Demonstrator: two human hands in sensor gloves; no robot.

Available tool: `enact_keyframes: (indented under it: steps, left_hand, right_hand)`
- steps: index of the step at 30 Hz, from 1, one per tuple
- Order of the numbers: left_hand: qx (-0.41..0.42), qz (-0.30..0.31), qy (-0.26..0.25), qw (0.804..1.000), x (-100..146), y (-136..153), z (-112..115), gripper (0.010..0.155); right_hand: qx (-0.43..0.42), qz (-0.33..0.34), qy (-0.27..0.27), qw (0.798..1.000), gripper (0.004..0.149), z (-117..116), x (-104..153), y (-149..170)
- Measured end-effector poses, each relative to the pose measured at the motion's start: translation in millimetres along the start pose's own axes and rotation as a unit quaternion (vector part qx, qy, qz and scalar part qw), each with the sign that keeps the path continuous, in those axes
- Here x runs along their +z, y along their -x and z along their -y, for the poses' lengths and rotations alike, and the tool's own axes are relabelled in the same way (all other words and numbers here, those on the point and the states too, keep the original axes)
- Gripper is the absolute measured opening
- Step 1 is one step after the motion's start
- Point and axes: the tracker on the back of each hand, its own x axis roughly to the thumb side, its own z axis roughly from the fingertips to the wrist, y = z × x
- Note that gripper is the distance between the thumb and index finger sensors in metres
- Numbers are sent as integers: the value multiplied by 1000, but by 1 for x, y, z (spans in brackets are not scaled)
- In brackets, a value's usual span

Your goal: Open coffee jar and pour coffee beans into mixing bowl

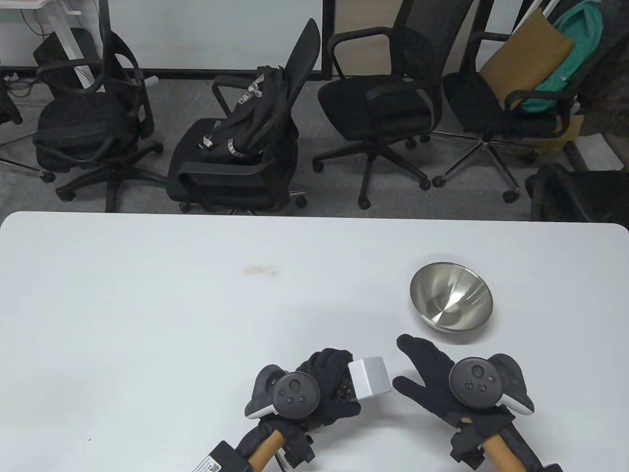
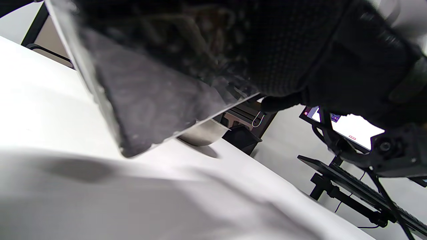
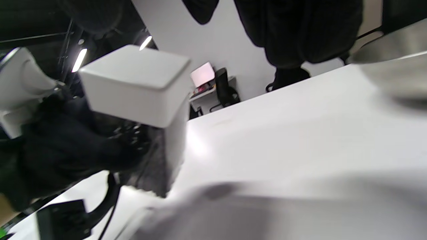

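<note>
My left hand (image 1: 330, 388) grips the coffee jar (image 1: 350, 387), a clear square jar of dark beans with a white square lid (image 1: 371, 377), tilted with the lid toward the right, just above the table's front middle. The jar's body fills the left wrist view (image 2: 150, 100), and the lid shows in the right wrist view (image 3: 133, 83) still on the jar (image 3: 166, 156). My right hand (image 1: 426, 373) is open with fingers spread, just right of the lid and apart from it. The steel mixing bowl (image 1: 451, 298) stands empty beyond the right hand; its rim shows in the right wrist view (image 3: 390, 56).
The white table (image 1: 196, 295) spreads wide to the left and behind. Several black office chairs (image 1: 245, 142) stand beyond its far edge. A faint brown stain (image 1: 259, 269) marks the table's middle.
</note>
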Motion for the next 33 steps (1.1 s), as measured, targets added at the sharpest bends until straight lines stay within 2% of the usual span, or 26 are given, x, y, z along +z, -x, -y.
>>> enact_keyframes:
  steps: [7,10,14,25,33]
  left_hand:
    - [-21,8,2,1000,0,-6,4,92]
    - [-31,7,4,999,0,-7,5,92]
    - [-46,12,4,999,0,-11,8,92]
    - [-60,30,-12,998,1,-17,10,91]
    - [-61,35,-19,997,2,-19,8,90]
  right_hand:
    - [24,-9,-46,999,95,-15,-22,-17]
    - [8,-15,-55,998,101,-20,-24,-18]
    - [-17,-25,-68,997,101,-29,-25,-23]
    - [-14,-21,4,1000,98,-35,-17,-30]
    - [-7,-5,23,1000,95,-32,-13,-33]
